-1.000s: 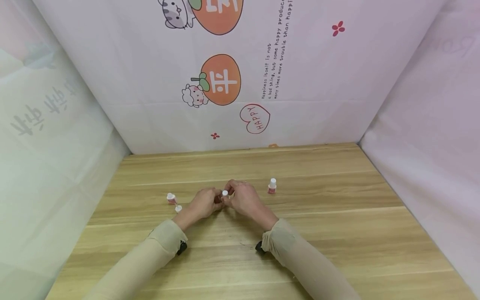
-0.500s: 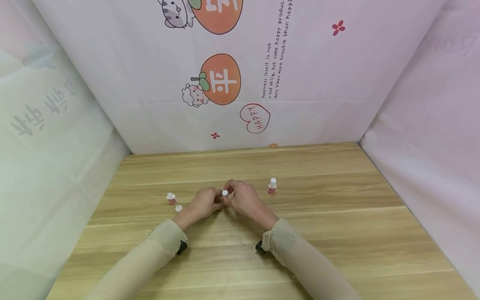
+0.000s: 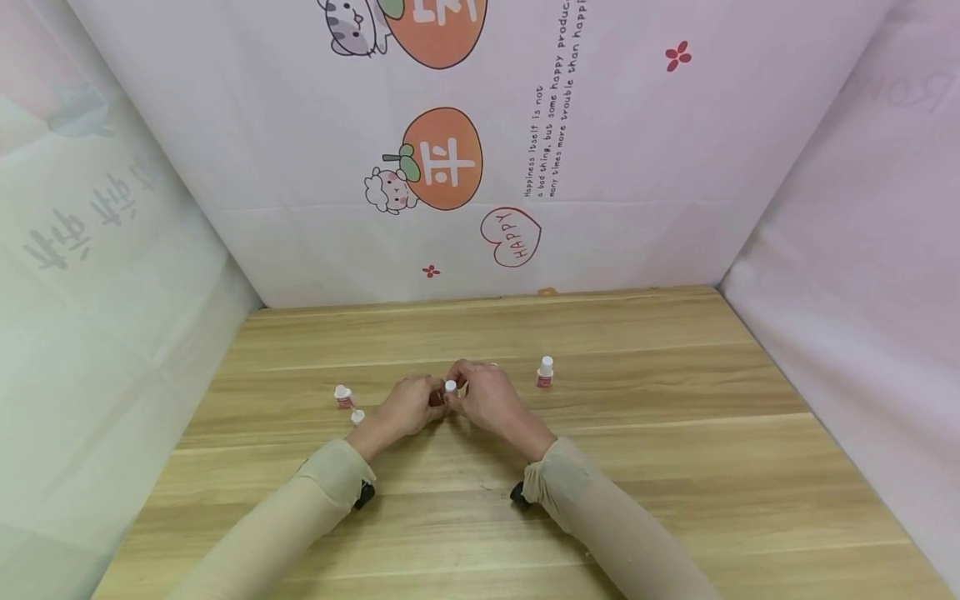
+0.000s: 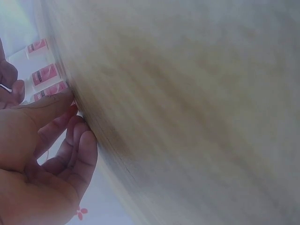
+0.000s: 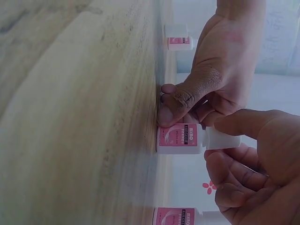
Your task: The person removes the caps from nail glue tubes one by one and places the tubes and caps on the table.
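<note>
A: How are the arms posed in the head view?
B: Two beige sleeves (image 3: 262, 525) rise from the bottom edge over a pale wood-grain tabletop (image 3: 435, 525). Mid-frame, the left hand (image 3: 408, 406) and right hand (image 3: 489, 396) meet around a small white plastic bottle (image 3: 451, 387) with a white cap. A matching bottle (image 3: 545, 372) stands right of centre.
A: Any writing?
B: "HAPPY", inside a red heart outline (image 3: 512, 237) on the white printed backdrop (image 3: 622, 167), upper centre.
A: And the left wrist view?
B: The left hand fills the lower left, fingers curled, its hold mostly hidden. Pink labels (image 4: 45, 75) show at upper left, too blurred to read.
A: The right wrist view?
B: Clearest. Right of centre, the left thumb and fingers grasp the bottle's body, its base at the tabletop, while the right hand's thumb and fingers pinch the cap. Its pink label reads "MKRO" and "NAIL GLUE".
</note>
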`<state>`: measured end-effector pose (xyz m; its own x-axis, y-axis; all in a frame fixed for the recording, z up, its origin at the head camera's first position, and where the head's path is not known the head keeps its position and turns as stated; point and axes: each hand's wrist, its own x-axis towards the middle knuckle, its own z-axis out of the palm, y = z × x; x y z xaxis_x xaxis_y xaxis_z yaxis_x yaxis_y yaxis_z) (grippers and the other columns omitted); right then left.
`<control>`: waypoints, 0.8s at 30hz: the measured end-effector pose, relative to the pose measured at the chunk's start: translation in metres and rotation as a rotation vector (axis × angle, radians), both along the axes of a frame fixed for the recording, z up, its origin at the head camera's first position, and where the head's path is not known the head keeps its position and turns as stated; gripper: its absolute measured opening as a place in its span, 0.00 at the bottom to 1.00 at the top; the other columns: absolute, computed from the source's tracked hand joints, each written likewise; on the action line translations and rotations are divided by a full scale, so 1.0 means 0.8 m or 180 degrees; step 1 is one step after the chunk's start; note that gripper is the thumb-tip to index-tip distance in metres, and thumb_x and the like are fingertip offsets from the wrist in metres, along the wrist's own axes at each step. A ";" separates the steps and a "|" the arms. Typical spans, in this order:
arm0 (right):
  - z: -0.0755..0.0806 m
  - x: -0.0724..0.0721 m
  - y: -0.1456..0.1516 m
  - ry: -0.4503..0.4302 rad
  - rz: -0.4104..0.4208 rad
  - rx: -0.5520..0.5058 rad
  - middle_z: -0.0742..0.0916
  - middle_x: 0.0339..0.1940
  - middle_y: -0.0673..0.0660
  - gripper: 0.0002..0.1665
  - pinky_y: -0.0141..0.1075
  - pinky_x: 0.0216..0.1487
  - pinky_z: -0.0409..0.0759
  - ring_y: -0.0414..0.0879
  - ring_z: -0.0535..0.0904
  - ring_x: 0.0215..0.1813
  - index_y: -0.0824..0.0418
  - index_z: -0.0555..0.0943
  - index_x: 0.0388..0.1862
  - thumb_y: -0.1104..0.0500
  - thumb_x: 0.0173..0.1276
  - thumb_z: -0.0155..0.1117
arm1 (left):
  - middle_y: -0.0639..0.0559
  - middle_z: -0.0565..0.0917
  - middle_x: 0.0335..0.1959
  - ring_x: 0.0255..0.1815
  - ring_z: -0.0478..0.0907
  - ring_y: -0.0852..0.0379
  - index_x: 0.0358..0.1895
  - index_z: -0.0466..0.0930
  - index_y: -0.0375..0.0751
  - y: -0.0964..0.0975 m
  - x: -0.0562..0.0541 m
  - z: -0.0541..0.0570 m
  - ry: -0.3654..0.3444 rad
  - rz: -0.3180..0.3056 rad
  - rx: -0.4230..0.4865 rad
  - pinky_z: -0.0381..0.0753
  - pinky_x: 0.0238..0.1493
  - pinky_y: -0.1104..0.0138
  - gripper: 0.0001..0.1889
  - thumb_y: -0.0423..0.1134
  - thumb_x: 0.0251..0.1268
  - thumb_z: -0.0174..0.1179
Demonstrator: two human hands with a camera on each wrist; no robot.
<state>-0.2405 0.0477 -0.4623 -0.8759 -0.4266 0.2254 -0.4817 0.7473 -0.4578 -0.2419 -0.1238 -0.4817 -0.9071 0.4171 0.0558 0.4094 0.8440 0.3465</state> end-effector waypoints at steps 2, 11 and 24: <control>0.000 0.000 0.000 -0.0008 -0.0005 -0.0008 0.88 0.37 0.50 0.11 0.38 0.42 0.77 0.45 0.81 0.38 0.53 0.81 0.42 0.53 0.64 0.72 | 0.50 0.81 0.28 0.29 0.73 0.57 0.39 0.83 0.43 0.000 0.000 0.001 -0.0006 0.0004 0.0006 0.74 0.35 0.62 0.08 0.41 0.62 0.70; 0.002 -0.002 0.001 -0.0023 -0.0041 -0.0057 0.88 0.35 0.51 0.12 0.34 0.37 0.76 0.43 0.80 0.35 0.53 0.81 0.40 0.51 0.63 0.73 | 0.50 0.81 0.28 0.29 0.74 0.57 0.39 0.83 0.41 0.001 0.001 0.002 -0.0004 0.0002 0.0019 0.75 0.35 0.62 0.08 0.39 0.63 0.69; 0.003 -0.002 0.001 -0.0072 -0.0013 0.0000 0.87 0.38 0.51 0.14 0.33 0.36 0.75 0.41 0.79 0.33 0.52 0.80 0.43 0.50 0.63 0.73 | 0.51 0.82 0.28 0.30 0.75 0.58 0.38 0.82 0.43 -0.001 -0.001 -0.001 -0.0055 -0.0012 0.0064 0.76 0.36 0.63 0.07 0.40 0.62 0.70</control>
<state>-0.2422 0.0487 -0.4601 -0.8825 -0.4230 0.2055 -0.4682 0.7492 -0.4684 -0.2426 -0.1247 -0.4822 -0.9065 0.4195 0.0485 0.4064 0.8353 0.3703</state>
